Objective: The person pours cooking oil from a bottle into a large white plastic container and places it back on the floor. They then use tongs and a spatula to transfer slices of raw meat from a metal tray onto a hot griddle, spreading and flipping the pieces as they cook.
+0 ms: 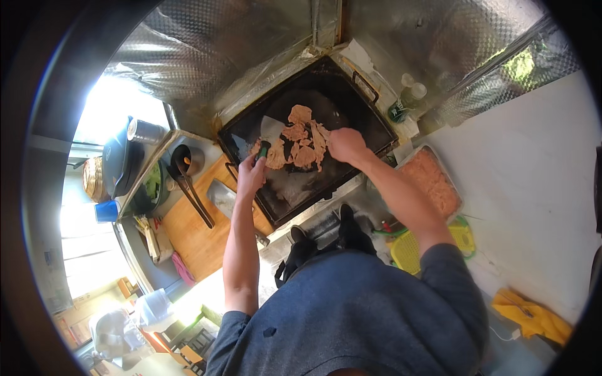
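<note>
On a black rectangular griddle (329, 89) with raised edges lie several pieces of browned, thin meat (303, 155), bunched near the middle. My left hand (252, 174) is at the griddle's left side, closed around the black and green handle of a metal spatula (273, 128). The spatula's broad blade points away from me, beside the meat. My right hand (347, 144) is curled at the right edge of the meat, over the griddle. Whatever sits between its fingers is hidden.
A wooden cutting board (188, 239) at left bears a cleaver (222, 197) and tongs (200, 207). At right are a tray of raw meat (435, 183) and a yellow basket (409, 249). A green bottle (400, 110) stands behind the griddle. Foil-lined walls (244, 51) rise close behind.
</note>
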`<state>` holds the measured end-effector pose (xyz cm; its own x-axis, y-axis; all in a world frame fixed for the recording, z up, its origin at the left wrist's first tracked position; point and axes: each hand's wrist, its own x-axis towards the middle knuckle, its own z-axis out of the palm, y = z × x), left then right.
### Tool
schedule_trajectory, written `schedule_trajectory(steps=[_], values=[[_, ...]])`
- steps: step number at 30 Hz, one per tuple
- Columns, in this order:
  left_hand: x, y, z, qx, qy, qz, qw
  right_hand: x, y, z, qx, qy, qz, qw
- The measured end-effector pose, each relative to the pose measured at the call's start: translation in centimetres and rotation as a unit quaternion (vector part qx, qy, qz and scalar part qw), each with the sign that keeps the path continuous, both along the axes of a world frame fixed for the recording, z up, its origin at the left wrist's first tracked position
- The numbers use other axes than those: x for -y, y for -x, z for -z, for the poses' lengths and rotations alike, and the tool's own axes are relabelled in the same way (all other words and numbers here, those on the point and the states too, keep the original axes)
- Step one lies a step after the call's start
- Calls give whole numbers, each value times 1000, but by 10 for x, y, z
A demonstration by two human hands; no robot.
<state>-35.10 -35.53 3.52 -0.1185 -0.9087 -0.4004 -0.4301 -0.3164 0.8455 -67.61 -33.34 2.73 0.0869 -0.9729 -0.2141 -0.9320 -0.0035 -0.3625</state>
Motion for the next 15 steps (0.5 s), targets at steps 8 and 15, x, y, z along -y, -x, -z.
schedule_trajectory(steps=[8,15], values=[[-9,-1,9,-26,-64,-53,996,-21,-28,20,61,20,32,997],[-24,-4,-1,-36,-99,-19,994,-37,-15,21,31,-28,30,999]])
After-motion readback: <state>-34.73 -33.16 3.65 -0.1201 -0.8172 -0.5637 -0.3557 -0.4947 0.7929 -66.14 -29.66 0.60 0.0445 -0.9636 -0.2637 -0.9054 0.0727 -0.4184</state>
